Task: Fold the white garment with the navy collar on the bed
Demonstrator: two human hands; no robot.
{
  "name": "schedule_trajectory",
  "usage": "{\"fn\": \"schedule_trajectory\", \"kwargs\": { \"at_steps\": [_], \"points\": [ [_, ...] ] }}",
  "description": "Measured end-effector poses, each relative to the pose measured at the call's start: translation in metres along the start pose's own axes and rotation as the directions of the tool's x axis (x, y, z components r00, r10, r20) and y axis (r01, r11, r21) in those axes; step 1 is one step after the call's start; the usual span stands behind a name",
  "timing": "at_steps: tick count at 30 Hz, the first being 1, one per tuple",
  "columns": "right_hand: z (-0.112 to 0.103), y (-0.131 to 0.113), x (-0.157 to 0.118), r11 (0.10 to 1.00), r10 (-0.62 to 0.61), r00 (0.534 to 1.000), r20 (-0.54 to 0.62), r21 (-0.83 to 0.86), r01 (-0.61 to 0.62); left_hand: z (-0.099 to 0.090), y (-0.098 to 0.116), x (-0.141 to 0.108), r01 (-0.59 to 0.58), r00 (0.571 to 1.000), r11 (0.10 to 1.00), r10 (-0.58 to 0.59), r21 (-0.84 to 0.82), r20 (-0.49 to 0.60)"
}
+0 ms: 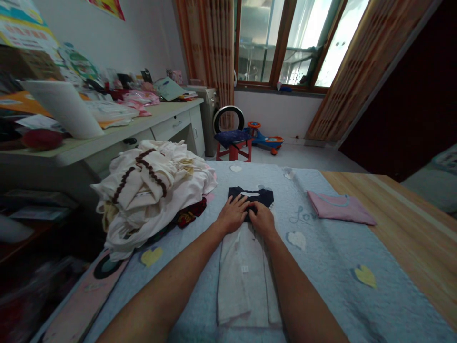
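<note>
A garment with a navy top (pixel 251 196) and a pale white body (pixel 244 276) lies flat on a light blue quilt (pixel 321 281) printed with hearts. My left hand (pixel 233 214) rests on the navy part with its fingers apart. My right hand (pixel 262 219) sits beside it on the same navy cloth, fingers bent down; I cannot tell whether they pinch it. To the left of my hands is a heaped pile of cream clothes with brown trim (pixel 150 195). A folded pink garment (pixel 339 208) lies to the right.
A white desk (pixel 171 119) with drawers, covered in papers and packets, runs along the left wall. A wooden board (pixel 392 200) lies beyond the quilt's right side. Further ahead stand a red stool (pixel 233 147) and a blue ride-on toy (pixel 266 138) below the curtained window.
</note>
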State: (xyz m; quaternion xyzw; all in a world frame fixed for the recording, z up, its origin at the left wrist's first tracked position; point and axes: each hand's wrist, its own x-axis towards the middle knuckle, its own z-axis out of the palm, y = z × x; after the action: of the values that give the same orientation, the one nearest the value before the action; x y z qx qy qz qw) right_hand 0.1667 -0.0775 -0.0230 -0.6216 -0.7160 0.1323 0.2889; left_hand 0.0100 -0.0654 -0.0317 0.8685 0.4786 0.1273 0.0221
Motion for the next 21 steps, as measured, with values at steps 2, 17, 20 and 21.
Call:
{"fn": "schedule_trajectory", "kwargs": {
  "at_steps": [2, 17, 20, 21],
  "points": [
    [-0.0008, -0.0008, 0.0006, 0.999, 0.041, 0.999, -0.002, 0.007, -0.041, -0.0001, 0.0001, -0.0002, -0.03, 0.999, 0.999, 0.03, -0.016, -0.014],
    [-0.0013, 0.0001, 0.0077, 0.993, 0.119, 0.993, 0.0, 0.001, -0.119, -0.002, 0.0012, -0.0026, -0.069, 0.997, 0.994, 0.071, -0.08, 0.021],
    [-0.0011, 0.0004, 0.009, 0.994, 0.112, 0.994, 0.013, -0.015, -0.111, 0.0, -0.0012, -0.0034, -0.088, 0.996, 0.989, 0.085, -0.118, -0.03],
    [-0.0008, 0.001, 0.0092, 0.995, 0.101, 0.995, 0.009, -0.012, -0.101, 0.0015, -0.0026, -0.0037, -0.096, 0.994, 0.986, 0.089, -0.138, -0.056]
  ]
}}
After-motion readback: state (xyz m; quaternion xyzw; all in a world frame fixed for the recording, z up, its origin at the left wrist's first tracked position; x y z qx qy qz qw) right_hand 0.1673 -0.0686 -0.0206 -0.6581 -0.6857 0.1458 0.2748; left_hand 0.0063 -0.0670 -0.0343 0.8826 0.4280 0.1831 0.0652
